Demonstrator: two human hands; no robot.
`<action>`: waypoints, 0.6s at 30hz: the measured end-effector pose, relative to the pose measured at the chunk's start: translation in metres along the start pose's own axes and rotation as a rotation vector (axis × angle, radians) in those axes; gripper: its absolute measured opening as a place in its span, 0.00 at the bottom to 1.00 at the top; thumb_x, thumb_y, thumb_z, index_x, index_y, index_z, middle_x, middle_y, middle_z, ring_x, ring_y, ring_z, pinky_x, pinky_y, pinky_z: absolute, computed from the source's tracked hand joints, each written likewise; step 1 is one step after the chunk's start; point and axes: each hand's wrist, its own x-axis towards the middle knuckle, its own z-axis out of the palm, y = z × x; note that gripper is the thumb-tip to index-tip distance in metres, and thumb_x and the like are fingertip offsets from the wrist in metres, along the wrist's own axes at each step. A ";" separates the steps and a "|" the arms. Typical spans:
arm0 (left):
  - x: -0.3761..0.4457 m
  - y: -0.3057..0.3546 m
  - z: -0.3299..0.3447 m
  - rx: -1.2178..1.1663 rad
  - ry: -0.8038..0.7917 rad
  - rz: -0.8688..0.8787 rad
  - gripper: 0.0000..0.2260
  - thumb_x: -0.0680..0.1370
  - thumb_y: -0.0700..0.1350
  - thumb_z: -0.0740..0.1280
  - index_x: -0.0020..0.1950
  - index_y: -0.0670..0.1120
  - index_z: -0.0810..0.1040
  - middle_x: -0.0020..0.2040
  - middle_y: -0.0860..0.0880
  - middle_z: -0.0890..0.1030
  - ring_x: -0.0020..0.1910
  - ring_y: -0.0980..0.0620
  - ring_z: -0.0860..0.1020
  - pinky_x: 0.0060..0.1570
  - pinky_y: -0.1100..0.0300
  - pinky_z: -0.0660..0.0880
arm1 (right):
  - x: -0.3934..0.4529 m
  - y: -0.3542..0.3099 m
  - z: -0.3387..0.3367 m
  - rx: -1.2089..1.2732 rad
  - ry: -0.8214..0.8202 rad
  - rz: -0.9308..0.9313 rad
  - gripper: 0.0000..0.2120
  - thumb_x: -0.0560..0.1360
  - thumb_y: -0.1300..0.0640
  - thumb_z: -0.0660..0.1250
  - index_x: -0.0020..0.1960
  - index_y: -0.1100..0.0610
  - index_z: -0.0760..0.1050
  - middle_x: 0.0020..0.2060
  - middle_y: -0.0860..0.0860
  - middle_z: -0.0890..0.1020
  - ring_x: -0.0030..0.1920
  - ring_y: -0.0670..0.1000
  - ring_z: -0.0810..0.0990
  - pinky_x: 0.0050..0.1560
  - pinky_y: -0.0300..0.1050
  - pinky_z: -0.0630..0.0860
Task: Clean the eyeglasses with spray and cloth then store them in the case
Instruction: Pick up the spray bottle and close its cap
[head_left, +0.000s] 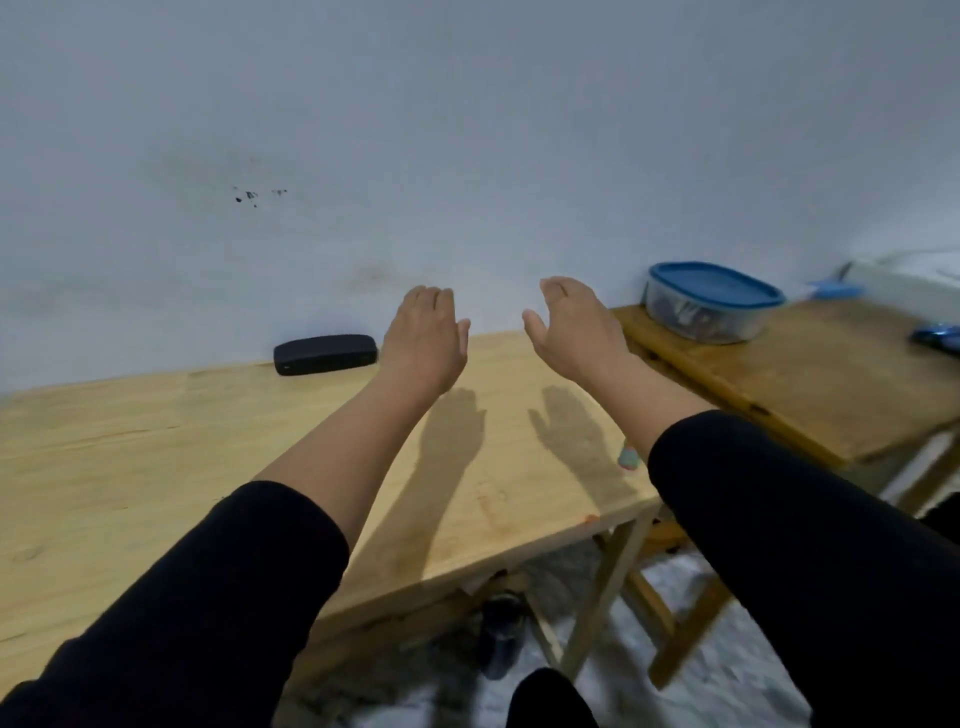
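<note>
Both sets of fingers were spread open and empty, the left hand and right hand held palm-down above the pale bench. Beyond the left hand the black case lay shut at the bench's far edge against the wall; no eyeglasses, spray or cloth showed, so I could not tell whether the task was finished or not yet begun. On the darker bench stood a blue-lidded tub, its contents indistinct.
</note>
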 end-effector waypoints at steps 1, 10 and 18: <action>-0.001 0.012 0.004 -0.029 0.000 0.018 0.20 0.82 0.47 0.55 0.69 0.37 0.63 0.68 0.40 0.68 0.69 0.44 0.63 0.67 0.53 0.61 | -0.006 0.011 -0.006 -0.009 0.015 0.017 0.27 0.80 0.49 0.53 0.75 0.62 0.56 0.74 0.57 0.61 0.75 0.54 0.57 0.71 0.49 0.59; -0.024 0.079 0.060 -0.235 -0.155 0.065 0.22 0.81 0.49 0.56 0.72 0.41 0.62 0.70 0.42 0.67 0.72 0.46 0.61 0.66 0.53 0.63 | -0.063 0.090 -0.025 0.041 0.071 0.145 0.26 0.79 0.51 0.60 0.73 0.60 0.61 0.72 0.57 0.66 0.71 0.55 0.65 0.69 0.47 0.62; -0.062 0.081 0.114 -0.282 -0.428 -0.021 0.25 0.79 0.54 0.60 0.73 0.46 0.62 0.73 0.45 0.66 0.72 0.47 0.63 0.70 0.54 0.60 | -0.116 0.115 0.024 0.460 0.197 0.324 0.25 0.75 0.54 0.67 0.71 0.56 0.67 0.68 0.53 0.73 0.68 0.50 0.70 0.69 0.45 0.66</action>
